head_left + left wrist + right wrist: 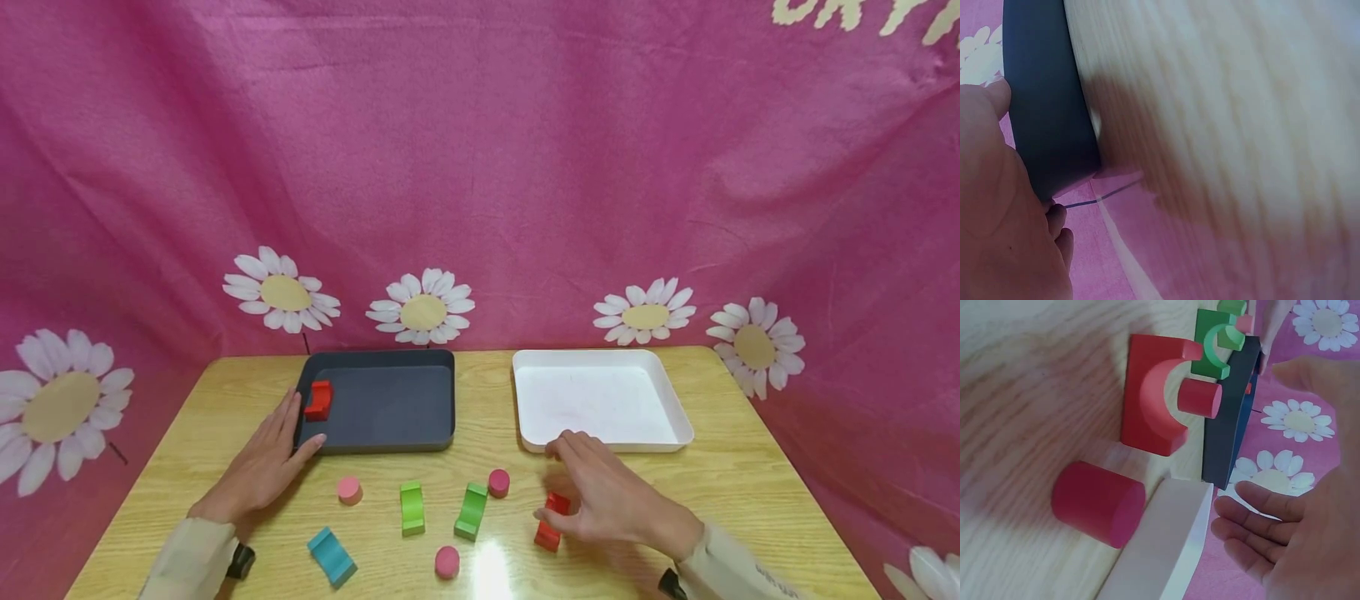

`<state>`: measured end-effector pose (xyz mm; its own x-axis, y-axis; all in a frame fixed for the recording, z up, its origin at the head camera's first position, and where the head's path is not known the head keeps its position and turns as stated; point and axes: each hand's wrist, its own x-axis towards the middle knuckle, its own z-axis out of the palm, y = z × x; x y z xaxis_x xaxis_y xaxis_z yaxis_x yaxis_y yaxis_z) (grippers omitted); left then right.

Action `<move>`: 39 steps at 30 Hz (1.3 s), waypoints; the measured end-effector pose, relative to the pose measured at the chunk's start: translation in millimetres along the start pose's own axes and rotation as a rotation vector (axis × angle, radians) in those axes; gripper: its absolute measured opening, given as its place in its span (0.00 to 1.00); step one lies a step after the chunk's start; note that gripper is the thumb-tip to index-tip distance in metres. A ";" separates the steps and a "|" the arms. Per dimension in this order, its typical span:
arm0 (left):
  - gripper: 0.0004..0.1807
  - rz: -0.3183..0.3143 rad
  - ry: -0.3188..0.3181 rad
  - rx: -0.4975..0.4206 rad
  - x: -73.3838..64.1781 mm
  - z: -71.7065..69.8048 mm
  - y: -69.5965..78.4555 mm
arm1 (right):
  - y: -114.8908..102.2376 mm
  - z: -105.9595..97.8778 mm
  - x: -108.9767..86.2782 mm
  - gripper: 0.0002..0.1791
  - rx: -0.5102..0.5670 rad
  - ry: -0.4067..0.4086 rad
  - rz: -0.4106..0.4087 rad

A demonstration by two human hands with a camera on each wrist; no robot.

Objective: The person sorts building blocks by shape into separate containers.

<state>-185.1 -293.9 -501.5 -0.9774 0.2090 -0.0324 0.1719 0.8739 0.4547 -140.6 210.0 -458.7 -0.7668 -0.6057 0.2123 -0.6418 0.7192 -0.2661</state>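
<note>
My left hand (262, 454) rests against the left side of the dark tray (390, 448), thumb at its front corner and fingers along the edge. A red arch-cut block (320, 401) lies inside that tray. My right hand (603, 492) hovers over a second red arch block (548, 537) on the table, fingers spread and holding nothing. In the right wrist view, that red block (1141, 394) stands with its curved notch showing, and a dark pink cylinder (1097, 503) sits near the white tray (1160, 540). The hand mostly hides this cylinder in the head view.
Between the hands are two green arch blocks (471, 510), a pale pink cylinder (349, 491) and two deeper pink cylinders (447, 562). A blue arch block (332, 557) lies front left. The white tray (603, 396) stands back right, before a pink flowered cloth (480, 167).
</note>
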 end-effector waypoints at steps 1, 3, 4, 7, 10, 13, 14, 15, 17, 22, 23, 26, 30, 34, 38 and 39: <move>0.54 0.000 0.001 -0.002 0.1 0.2 0.0 | 0.0 0.7 -1.1 0.33 0.003 -0.005 0.007; 0.54 0.001 0.000 -0.004 0.2 0.7 -0.1 | 0.0 2.0 -3.4 0.34 0.007 -0.014 0.017; 0.54 0.002 0.000 -0.005 0.2 0.9 -0.3 | 0.1 2.7 -4.5 0.34 0.009 -0.016 0.022; 0.54 0.005 -0.001 0.000 0.3 0.9 -0.6 | -0.1 4.0 -7.1 0.34 0.009 -0.022 0.025; 0.55 0.013 0.005 0.006 1.0 0.2 -1.3 | -0.5 5.5 -9.0 0.34 -0.016 -0.015 0.016; 0.54 0.019 0.010 0.009 1.7 -0.7 -2.2 | -1.7 7.0 -10.5 0.35 -0.036 -0.020 0.015; 0.54 0.020 0.011 0.009 1.9 -0.9 -2.4 | -2.0 7.6 -11.0 0.35 -0.037 -0.026 0.019; 0.54 0.020 0.011 0.011 2.2 -1.0 -2.5 | -2.4 8.0 -11.6 0.35 -0.030 -0.034 0.023; 0.54 0.016 0.010 0.011 2.4 -1.0 -2.5 | -3.2 9.1 -13.0 0.35 -0.014 -0.060 0.046; 0.54 0.013 0.011 0.015 2.1 0.0 -1.3 | -5.1 13.7 -18.2 0.34 0.003 -0.082 0.080; 0.54 0.013 0.010 0.013 1.7 0.1 -1.1 | -5.5 14.9 -19.4 0.34 -0.001 -0.073 0.073; 0.54 0.008 0.006 0.007 1.0 0.0 -0.5 | -6.4 18.1 -21.8 0.35 -0.019 -0.054 0.056; 0.55 0.005 0.007 0.000 0.8 0.1 -0.8 | -7.4 19.7 -23.2 0.38 -0.015 -0.068 0.086; 0.55 0.003 0.007 0.003 0.5 1.6 -2.3 | -8.5 20.8 -24.9 0.37 0.024 -0.111 0.144; 0.55 0.003 0.009 0.006 1.7 2.5 -3.0 | -9.4 21.9 -26.0 0.35 0.023 -0.100 0.120; 0.55 0.003 0.011 0.007 2.1 2.5 -2.9 | -9.5 22.2 -26.1 0.35 0.015 -0.094 0.111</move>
<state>-187.4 -294.9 -505.0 -0.9781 0.2072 -0.0215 0.1757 0.8762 0.4488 -114.2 211.5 -482.6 -0.8286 -0.5522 0.0922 -0.5522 0.7791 -0.2969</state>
